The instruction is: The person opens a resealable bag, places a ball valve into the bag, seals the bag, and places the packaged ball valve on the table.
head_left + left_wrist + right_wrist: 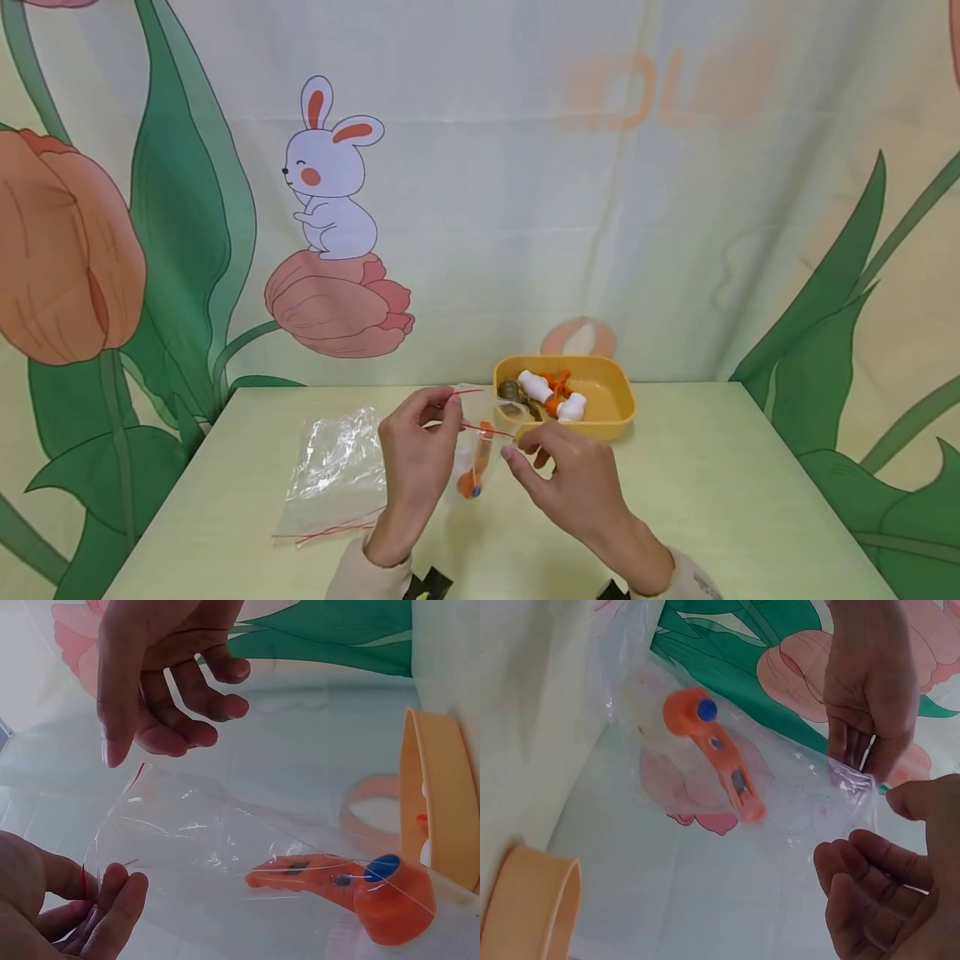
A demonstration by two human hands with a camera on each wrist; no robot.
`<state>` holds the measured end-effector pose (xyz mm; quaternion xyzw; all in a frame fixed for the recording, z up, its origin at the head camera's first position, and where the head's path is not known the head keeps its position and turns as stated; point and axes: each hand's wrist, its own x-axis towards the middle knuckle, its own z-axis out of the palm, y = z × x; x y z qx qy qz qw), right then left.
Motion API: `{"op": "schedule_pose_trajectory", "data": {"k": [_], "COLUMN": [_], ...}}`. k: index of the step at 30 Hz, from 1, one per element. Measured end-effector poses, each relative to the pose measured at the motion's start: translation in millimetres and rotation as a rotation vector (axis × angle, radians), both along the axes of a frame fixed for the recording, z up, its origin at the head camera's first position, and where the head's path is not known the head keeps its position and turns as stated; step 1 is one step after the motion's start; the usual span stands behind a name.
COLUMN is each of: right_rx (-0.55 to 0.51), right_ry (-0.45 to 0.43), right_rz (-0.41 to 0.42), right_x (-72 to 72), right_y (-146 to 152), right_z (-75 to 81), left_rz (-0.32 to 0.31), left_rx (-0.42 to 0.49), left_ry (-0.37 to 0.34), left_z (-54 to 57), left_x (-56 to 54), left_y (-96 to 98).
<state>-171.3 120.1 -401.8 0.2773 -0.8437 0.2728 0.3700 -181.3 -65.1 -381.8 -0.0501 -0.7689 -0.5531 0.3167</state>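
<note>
A clear zip bag (pixel 172 817) with red lines along its mouth hangs between the two hands. Inside it lies an orange piece (pixel 724 761) with a rounded head and a blue round spot; its exact kind is unclear. My left hand (pixel 423 446) pinches one side of the bag's mouth between thumb and fingers. At the mouth's other corner is my right hand (pixel 573 479), its thumb and fingers apart and loosely bent. In the left wrist view, the right fingertips (pixel 169 742) lie just above the bag's corner.
A yellow bin (pixel 618 400) behind the hands holds white, orange and dark brownish pieces. Another clear zip bag (pixel 337 475) lies flat on the pale table (pixel 750 500) at left. A printed curtain (pixel 480 208) hangs behind the table's far edge.
</note>
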Motion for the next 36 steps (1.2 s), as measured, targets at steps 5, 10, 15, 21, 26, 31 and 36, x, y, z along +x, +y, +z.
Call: {"op": "schedule_pose_trajectory", "data": {"k": [5,10,15,21,26,31,36], "right_rx": [-0.023,-0.041,-0.076,-0.154,-0.176,-0.131,-0.084], "right_ry": [-0.06,-0.117,-0.142,-0.199,-0.148,-0.06,-0.001], "right_rz": [-0.034,-0.023,0.016,0.07,0.099,0.124,0.133], "right_x": [-0.6,-0.7,-0.8,0.3,0.3,-1.9,-3.9], "right_y": [-7,-10,-11,-11,-8,-5,-3], "right_z": [-3.2,-1.9,0.5,3.5,7.6,14.3,24.1], "left_rz": [-0.003,-0.007,-0.02,-0.039,-0.071,-0.115,-0.145], "left_rx": [0.013,0.014,0.025,0.049,0.074,0.116,0.142], "left_ry": [0.004,0.013,0.037,0.03,0.013,0.004,-0.014], "left_z": [-0.7,-0.7,0.5,0.8,1.9,3.5,4.7], "left_x": [1.7,3.6,5.0,5.8,6.7,7.8,8.8], "left_y": [0.7,0.7,0.0,-0.1,-1.4,-4.0,-7.1]}}
